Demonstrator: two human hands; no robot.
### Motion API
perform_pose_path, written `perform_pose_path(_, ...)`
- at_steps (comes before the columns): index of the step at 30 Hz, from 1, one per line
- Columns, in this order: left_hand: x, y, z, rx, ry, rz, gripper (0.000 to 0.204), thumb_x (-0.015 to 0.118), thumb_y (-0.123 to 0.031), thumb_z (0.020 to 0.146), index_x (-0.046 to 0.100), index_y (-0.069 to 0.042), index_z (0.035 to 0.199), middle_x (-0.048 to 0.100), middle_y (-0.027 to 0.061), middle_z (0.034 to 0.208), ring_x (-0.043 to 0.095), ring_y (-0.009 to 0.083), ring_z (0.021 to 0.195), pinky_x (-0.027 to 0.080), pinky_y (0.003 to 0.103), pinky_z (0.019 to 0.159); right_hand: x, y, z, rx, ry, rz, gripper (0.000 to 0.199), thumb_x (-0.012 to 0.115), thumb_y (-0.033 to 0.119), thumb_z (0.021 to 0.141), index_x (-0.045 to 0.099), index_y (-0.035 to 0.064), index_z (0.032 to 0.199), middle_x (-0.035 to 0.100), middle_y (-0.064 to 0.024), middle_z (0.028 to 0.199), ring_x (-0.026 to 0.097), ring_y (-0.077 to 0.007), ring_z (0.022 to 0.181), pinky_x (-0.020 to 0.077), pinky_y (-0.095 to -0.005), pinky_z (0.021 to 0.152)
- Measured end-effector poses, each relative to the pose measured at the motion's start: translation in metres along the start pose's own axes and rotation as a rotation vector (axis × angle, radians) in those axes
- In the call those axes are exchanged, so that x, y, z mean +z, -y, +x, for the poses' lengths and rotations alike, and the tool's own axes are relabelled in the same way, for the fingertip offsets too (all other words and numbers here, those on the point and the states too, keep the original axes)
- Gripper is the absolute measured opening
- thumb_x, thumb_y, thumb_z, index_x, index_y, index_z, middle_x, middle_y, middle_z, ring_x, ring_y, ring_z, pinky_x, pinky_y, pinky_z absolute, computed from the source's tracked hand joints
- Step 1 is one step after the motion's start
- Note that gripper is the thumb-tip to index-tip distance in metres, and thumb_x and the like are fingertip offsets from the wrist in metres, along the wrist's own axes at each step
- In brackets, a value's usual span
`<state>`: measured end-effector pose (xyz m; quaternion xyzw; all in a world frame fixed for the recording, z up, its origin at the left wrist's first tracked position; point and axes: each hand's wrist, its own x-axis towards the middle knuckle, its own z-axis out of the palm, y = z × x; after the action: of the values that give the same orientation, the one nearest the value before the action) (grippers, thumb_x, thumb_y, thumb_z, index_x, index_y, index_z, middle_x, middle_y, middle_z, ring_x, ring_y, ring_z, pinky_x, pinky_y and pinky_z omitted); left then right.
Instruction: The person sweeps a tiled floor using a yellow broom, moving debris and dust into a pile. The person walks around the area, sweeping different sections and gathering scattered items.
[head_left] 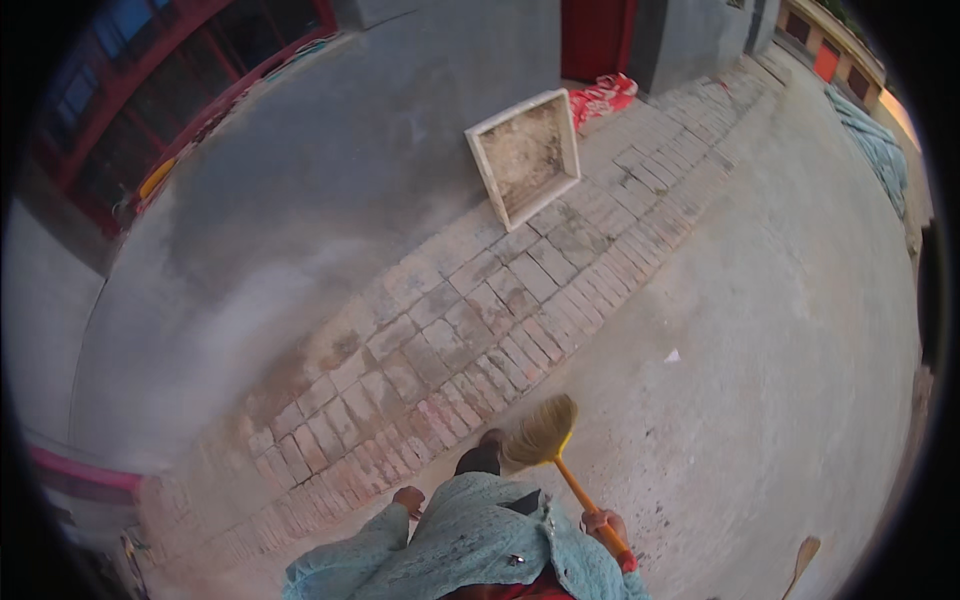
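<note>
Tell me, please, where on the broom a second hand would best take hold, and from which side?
On the bare orange handle of the broom, between the straw head and the right hand that holds its lower end. Come from the person's left, where the left hand hangs free by the body. The stick is slim, straight and tilted head-forward, so fingers can wrap round it.
</note>
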<state>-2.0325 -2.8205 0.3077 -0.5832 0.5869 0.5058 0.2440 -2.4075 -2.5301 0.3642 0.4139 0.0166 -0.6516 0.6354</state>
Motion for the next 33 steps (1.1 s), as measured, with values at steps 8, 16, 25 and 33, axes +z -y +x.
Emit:
perform_pose_path(8,-0.088,-0.123,0.061,0.164,-0.159,-0.33,0.017,0.049,-0.02,0.073,0.054,-0.006,0.082,0.056,0.009,0.061,0.058,0.0204,0.049,0.047,0.034,0.042,0.021,0.055,0.011,-0.408,-0.252,-0.258,0.021,0.044,0.02,0.079,0.036,0.0014,0.073,0.039,-0.0036,0.051,0.041,-0.0109,0.039,0.0428,-0.0199,0.038)
perform_pose_path(16,-0.1,-0.132,0.077,0.104,-0.125,-0.136,0.018,0.049,-0.018,0.073,0.054,-0.007,0.086,0.056,0.0095,0.063,0.057,0.0214,0.047,0.047,0.034,0.041,0.058,0.032,-0.024,-0.647,-0.21,-0.386,0.037,0.041,0.005,0.078,0.037,0.0292,0.105,0.038,-0.0019,0.057,0.038,-0.0069,0.042,0.0372,-0.0166,0.037)
perform_pose_path(25,-0.071,-0.147,0.061,0.079,-0.001,-0.094,0.017,0.047,-0.013,0.074,0.051,-0.004,0.088,0.054,0.0115,0.067,0.057,0.0211,0.049,0.048,0.035,0.038,0.03,-0.102,-0.079,-0.478,-0.031,-0.086,0.057,0.04,-0.007,0.072,0.031,0.0251,0.118,0.039,-0.0084,0.069,0.037,-0.0072,0.045,0.0334,-0.0171,0.039)
perform_pose_path(33,-0.059,-0.193,0.046,0.196,0.089,-0.1,0.018,0.047,-0.011,0.074,0.051,-0.005,0.09,0.05,0.0049,0.061,0.05,0.0147,0.042,0.045,0.03,0.035,-0.047,-0.047,-0.046,-0.486,-0.14,0.027,0.066,0.041,-0.006,0.073,0.01,0.0212,0.124,0.041,-0.014,0.073,0.041,-0.0096,0.044,0.0365,-0.0185,0.036)
